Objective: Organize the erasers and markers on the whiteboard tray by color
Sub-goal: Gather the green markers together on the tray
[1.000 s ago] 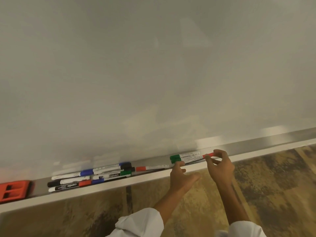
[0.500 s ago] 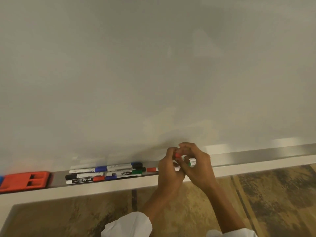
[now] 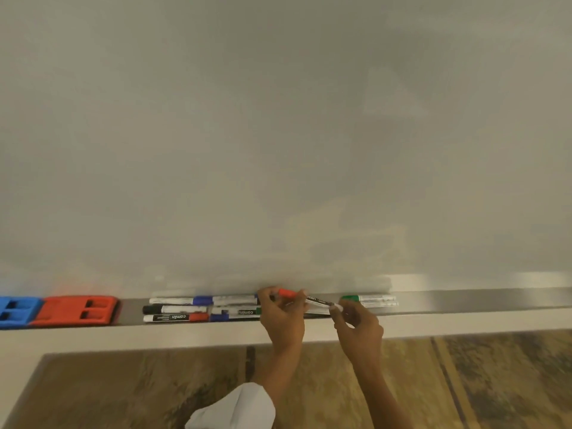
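Both hands carry one red-capped marker (image 3: 305,300) just above the tray (image 3: 464,301): the left hand (image 3: 283,320) pinches its cap end, the right hand (image 3: 359,328) its tail, each grip pressed on the barrel. The mixed pile (image 3: 201,309) lies left, the green markers (image 3: 370,300) right, the red eraser (image 3: 74,309) and blue eraser (image 3: 17,311) far left. Best to keep the marker level, lay it parallel to the tray beside another red one, and release without nudging neighbours.

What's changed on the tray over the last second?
The red-capped marker left the green markers and now sits held between the left hand and right hand, carried leftward toward the mixed marker pile. The pile and red eraser stayed put on the tray.
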`<state>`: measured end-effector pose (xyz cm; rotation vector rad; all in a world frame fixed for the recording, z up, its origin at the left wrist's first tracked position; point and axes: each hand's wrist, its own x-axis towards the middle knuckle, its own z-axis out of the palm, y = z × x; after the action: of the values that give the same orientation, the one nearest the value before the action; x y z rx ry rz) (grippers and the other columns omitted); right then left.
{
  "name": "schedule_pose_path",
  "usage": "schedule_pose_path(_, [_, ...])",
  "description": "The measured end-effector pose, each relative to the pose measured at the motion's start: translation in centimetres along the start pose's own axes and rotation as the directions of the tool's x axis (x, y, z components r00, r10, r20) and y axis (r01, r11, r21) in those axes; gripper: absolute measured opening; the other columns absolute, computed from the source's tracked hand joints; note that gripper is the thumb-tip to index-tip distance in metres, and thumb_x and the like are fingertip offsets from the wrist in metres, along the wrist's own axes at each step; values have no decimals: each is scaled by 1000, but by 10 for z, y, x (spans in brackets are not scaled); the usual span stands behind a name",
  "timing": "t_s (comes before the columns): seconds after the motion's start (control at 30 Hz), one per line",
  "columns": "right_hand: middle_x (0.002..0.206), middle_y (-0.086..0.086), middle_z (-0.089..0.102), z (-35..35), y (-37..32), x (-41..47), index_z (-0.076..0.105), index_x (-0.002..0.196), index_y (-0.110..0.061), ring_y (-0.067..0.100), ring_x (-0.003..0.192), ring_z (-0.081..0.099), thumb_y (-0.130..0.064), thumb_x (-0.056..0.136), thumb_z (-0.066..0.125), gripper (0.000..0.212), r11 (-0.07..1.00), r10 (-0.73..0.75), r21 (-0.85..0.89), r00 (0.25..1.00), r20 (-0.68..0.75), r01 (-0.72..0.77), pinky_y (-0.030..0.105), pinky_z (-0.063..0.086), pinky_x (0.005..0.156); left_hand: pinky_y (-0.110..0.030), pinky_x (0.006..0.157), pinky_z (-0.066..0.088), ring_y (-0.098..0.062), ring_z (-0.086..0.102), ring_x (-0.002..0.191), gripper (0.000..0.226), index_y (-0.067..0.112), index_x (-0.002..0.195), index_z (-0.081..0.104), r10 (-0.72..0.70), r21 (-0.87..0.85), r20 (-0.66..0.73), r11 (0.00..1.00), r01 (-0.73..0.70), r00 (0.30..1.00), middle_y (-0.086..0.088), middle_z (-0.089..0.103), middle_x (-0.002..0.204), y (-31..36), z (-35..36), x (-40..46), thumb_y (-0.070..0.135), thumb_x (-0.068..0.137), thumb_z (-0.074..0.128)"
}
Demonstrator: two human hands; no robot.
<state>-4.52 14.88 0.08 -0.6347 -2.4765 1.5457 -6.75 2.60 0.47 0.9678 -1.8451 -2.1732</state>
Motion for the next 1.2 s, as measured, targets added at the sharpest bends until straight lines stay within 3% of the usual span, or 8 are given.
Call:
schedule_pose_path(0.2, [94,8,72,13,4,15,71,105,-7,14,81,67,-17,81,73,26,986,158,75,982,-101,-151,-5,40,59,-48,78,61,-23,73,80,30,26,91,61,-47,134,2,990,46,999,-4,75,92,-15,3,6,24,71,83])
schedule_pose_path(0.27, [101,10,72,16,7,18,71,106,-7,16,82,67,-16,81,73,27,986,163,47,982,-93,-159,-6,39,59,-47,72,62,-24,73,80,33,33,97,59,-91,206,25,975,84,996,-4,72,99,-19,0,8,24,73,79])
schedule_pose_path(0.4, [96,9,73,20,8,18,69,109,-7,18,85,69,-15,81,73,29,987,160,-13,984,-75,-162,-2,36,59,-33,54,60,-21,73,59,38,28,112,55,-194,305,94,939,157,977,-9,74,88,-23,-8,10,12,80,69])
schedule_pose_path(0.53, [88,7,71,22,13,16,65,102,-4,17,78,65,-12,78,74,27,988,102,-107,993,-64,-108,-5,37,59,-23,49,56,-22,72,63,41,22,119,57,-207,385,110,911,151,972,-8,73,88,-28,-11,11,16,81,72])
schedule_pose_path(0.73, [96,5,72,22,18,12,63,108,-8,22,88,69,-8,80,69,29,976,43,-210,998,-44,-51,21,41,70,-34,65,63,-22,71,72,44,23,117,56,-185,453,153,886,97,971,-5,70,96,-33,-9,11,18,77,75])
schedule_pose_path(0.93, [109,6,70,25,16,13,59,118,-10,23,96,69,-6,82,64,37,966,5,-258,1000,-3,-6,26,47,76,-41,80,61,-19,68,84,48,29,114,57,-140,521,187,853,22,972,3,68,101,-38,-7,12,23,71,77])
schedule_pose_path(1.2, [109,7,70,22,19,15,57,120,-10,23,97,69,-1,77,66,45,963,22,-268,999,46,-9,30,51,80,-36,86,58,-18,65,91,47,25,116,56,-107,649,187,760,-41,976,1,66,103,-34,-5,8,24,74,77])
